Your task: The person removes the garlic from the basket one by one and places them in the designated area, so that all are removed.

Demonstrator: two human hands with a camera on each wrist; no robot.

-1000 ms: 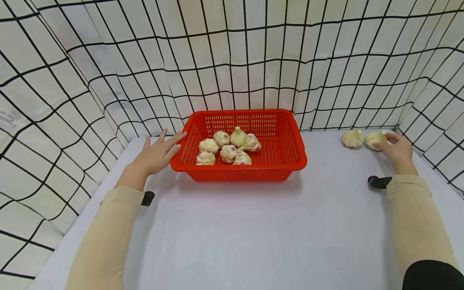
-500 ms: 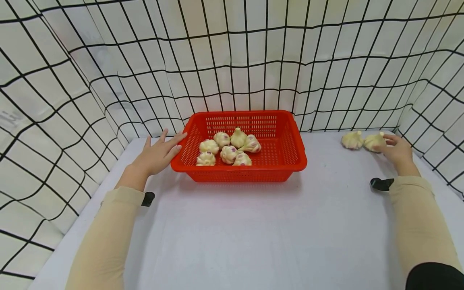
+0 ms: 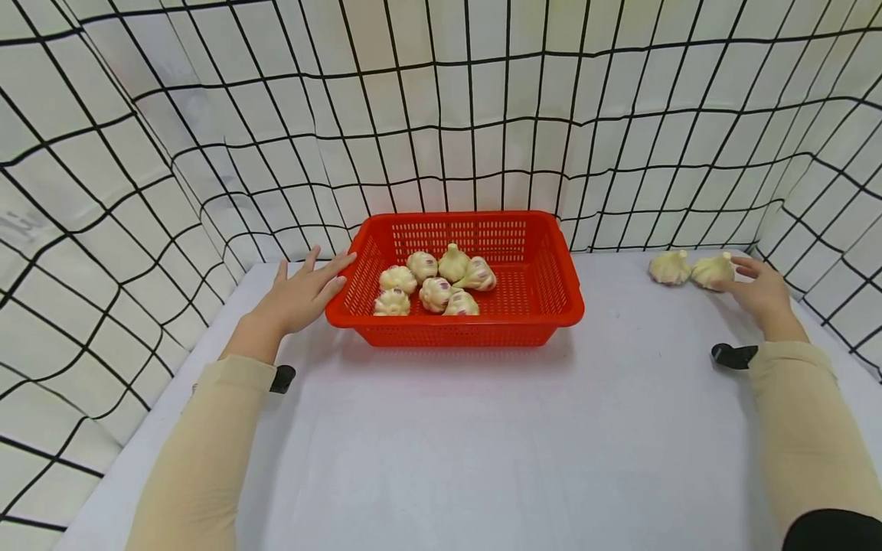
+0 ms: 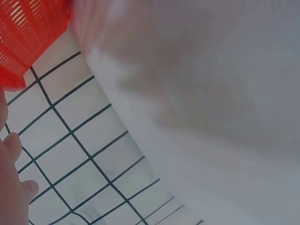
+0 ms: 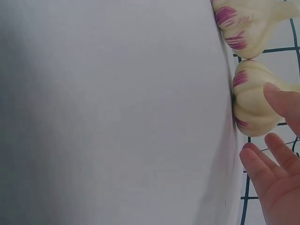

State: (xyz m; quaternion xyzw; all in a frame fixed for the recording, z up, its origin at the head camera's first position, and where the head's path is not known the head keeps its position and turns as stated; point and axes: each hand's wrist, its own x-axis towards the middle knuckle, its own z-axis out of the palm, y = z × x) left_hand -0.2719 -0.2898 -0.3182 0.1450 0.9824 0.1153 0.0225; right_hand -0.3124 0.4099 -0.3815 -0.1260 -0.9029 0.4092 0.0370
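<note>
At the right rear of a white table [image 3: 510,444], the fingers of the right hand [image 3: 761,292] are being held apart beside a garlic bulb [image 3: 712,272], thumb contact being unclear, with a second bulb [image 3: 668,268] lying alongside. The spread fingers of the left hand [image 3: 292,298] are being rested against a red basket [image 3: 468,334] containing seven bulbs [image 3: 436,294]. The surface is being enclosed by black netting [image 3: 507,57] over white panels [image 3: 489,92].

Red basket [image 3: 455,335], purple-streaked cream garlic bulbs [image 5: 251,97], white tabletop [image 3: 496,428], black grid netting [image 3: 507,57], beige sleeves [image 3: 196,451]
</note>
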